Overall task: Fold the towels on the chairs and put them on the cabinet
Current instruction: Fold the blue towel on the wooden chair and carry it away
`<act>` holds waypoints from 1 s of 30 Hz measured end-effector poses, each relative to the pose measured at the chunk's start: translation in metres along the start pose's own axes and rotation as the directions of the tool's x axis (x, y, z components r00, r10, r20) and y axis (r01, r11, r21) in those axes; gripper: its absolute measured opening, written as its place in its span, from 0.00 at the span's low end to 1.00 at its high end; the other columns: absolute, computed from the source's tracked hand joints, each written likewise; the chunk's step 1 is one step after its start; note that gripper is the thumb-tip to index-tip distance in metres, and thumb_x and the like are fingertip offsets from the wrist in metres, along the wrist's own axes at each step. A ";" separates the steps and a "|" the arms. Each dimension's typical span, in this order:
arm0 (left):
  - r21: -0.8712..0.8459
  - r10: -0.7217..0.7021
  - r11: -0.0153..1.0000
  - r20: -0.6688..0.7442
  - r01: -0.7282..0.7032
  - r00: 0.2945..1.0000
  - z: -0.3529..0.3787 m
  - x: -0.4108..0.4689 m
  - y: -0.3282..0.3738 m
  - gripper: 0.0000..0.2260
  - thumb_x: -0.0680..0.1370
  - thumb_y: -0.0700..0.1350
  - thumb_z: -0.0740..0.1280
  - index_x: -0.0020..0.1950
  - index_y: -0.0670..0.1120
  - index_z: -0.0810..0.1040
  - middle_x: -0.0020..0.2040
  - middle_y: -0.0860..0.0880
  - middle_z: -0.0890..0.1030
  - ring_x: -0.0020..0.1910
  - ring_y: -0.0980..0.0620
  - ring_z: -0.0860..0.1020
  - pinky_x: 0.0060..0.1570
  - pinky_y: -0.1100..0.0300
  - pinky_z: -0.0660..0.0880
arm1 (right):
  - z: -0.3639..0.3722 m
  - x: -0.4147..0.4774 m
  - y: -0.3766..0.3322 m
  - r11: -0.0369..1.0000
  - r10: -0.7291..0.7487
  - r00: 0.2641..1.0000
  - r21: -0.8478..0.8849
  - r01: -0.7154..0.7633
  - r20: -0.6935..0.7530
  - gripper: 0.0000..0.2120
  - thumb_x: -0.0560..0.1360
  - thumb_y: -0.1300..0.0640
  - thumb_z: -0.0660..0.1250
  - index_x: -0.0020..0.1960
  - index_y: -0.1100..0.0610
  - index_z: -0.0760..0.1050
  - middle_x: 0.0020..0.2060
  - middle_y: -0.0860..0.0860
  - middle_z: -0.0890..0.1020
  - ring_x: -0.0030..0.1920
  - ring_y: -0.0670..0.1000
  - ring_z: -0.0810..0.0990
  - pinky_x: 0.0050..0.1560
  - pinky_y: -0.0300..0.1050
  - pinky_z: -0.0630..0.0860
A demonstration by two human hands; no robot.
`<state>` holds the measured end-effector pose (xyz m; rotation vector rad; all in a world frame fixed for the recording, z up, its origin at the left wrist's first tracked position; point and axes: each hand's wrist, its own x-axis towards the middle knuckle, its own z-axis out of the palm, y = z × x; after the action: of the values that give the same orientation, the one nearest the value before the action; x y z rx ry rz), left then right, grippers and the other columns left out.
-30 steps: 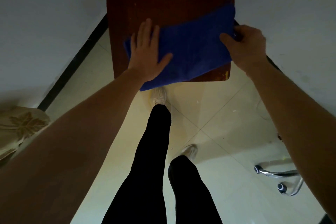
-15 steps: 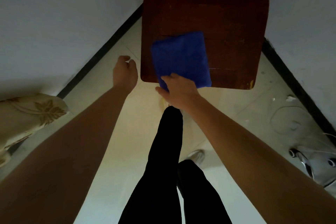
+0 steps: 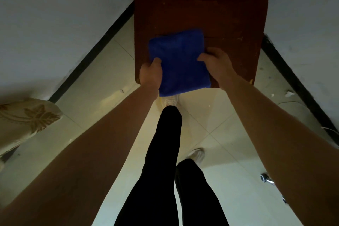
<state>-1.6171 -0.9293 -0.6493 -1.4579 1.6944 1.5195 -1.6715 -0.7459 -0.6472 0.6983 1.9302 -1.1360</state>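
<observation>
A folded blue towel (image 3: pixel 178 60) lies on the dark red-brown wooden cabinet top (image 3: pixel 200 5), its near end hanging slightly over the front edge. My left hand (image 3: pixel 150 73) grips the towel's left edge near the cabinet's front left corner, thumb on top. My right hand (image 3: pixel 216 62) grips the towel's right edge, thumb resting on the cloth. The fingers of both hands are hidden under the towel.
White walls flank the cabinet on both sides, with dark skirting along the tiled floor. A beige leaf-patterned cushion (image 3: pixel 23 121) sits at the left. Chair castors (image 3: pixel 265 178) show at the lower right. My legs stand just before the cabinet.
The towel went from a wide spread to a compact folded square. My left hand, off the towel half a second ago, now holds its left edge; my right hand shifted to the right edge.
</observation>
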 end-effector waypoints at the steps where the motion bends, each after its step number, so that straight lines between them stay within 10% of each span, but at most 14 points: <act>1: -0.019 -0.037 0.999 0.050 0.038 0.998 0.000 0.003 0.004 0.19 0.77 0.56 0.63 0.62 0.47 0.74 0.56 0.49 0.79 0.57 0.45 0.78 0.62 0.44 0.75 | 0.002 0.002 -0.002 1.000 0.004 1.000 0.012 -0.004 0.008 0.23 0.75 0.51 0.69 0.69 0.52 0.73 0.63 0.52 0.78 0.58 0.57 0.79 0.59 0.60 0.77; 5: -0.253 -0.122 0.938 0.399 0.237 0.909 0.003 0.005 0.017 0.37 0.76 0.72 0.53 0.78 0.52 0.61 0.76 0.48 0.67 0.72 0.44 0.69 0.72 0.42 0.65 | 0.003 0.002 -0.004 0.985 0.054 0.998 0.164 -0.055 0.011 0.07 0.74 0.56 0.69 0.52 0.51 0.80 0.56 0.53 0.82 0.54 0.59 0.81 0.57 0.63 0.79; 8: -0.220 -0.115 0.951 0.399 0.217 0.910 0.002 -0.001 0.029 0.46 0.68 0.78 0.55 0.78 0.51 0.62 0.76 0.48 0.68 0.73 0.46 0.68 0.71 0.42 0.66 | -0.009 -0.010 -0.010 0.951 0.104 0.994 0.292 -0.105 0.019 0.03 0.74 0.58 0.69 0.45 0.51 0.79 0.51 0.51 0.83 0.51 0.57 0.82 0.53 0.58 0.80; 12: -0.196 -0.075 0.963 0.461 0.184 0.884 0.004 -0.026 0.056 0.38 0.75 0.73 0.52 0.77 0.49 0.64 0.70 0.49 0.73 0.64 0.50 0.75 0.60 0.48 0.76 | -0.040 -0.044 -0.018 0.926 0.086 0.996 0.367 -0.092 0.035 0.06 0.74 0.59 0.67 0.50 0.51 0.78 0.54 0.50 0.82 0.54 0.54 0.82 0.53 0.54 0.80; 15: -0.126 0.027 0.991 0.496 0.042 0.868 0.009 -0.067 0.090 0.34 0.79 0.70 0.50 0.76 0.48 0.64 0.72 0.47 0.72 0.64 0.51 0.75 0.54 0.52 0.76 | -0.072 -0.081 -0.027 0.903 0.050 0.999 0.427 -0.042 -0.007 0.12 0.73 0.60 0.67 0.56 0.54 0.77 0.55 0.50 0.82 0.54 0.54 0.82 0.51 0.51 0.81; 20: -0.019 0.162 0.983 0.545 -0.181 0.822 0.020 -0.170 0.134 0.36 0.77 0.71 0.52 0.77 0.49 0.64 0.75 0.47 0.69 0.73 0.44 0.68 0.71 0.43 0.66 | -0.134 -0.186 -0.034 0.839 -0.057 0.995 0.536 0.093 -0.083 0.19 0.64 0.54 0.66 0.55 0.52 0.75 0.53 0.53 0.82 0.48 0.56 0.81 0.43 0.50 0.79; 24: -0.101 0.197 0.979 0.698 -0.178 0.688 0.032 -0.277 0.137 0.32 0.76 0.69 0.57 0.76 0.54 0.66 0.75 0.50 0.69 0.72 0.45 0.70 0.71 0.41 0.66 | -0.179 -0.288 -0.010 0.734 -0.107 0.968 0.638 0.231 -0.227 0.19 0.62 0.53 0.65 0.53 0.54 0.73 0.54 0.52 0.79 0.51 0.54 0.79 0.49 0.51 0.77; 30: -0.128 0.577 0.675 0.705 -0.727 0.412 0.034 -0.465 0.097 0.37 0.76 0.52 0.73 0.77 0.64 0.54 0.65 0.50 0.78 0.58 0.50 0.81 0.59 0.47 0.78 | -0.237 -0.456 0.059 0.642 -0.147 0.863 0.617 0.455 -0.484 0.18 0.68 0.51 0.65 0.57 0.53 0.75 0.55 0.50 0.81 0.52 0.52 0.81 0.51 0.51 0.78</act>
<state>-1.5497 -0.7254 -0.2238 0.0760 1.8760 1.8517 -1.4573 -0.5399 -0.2239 1.1007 1.9409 -2.1848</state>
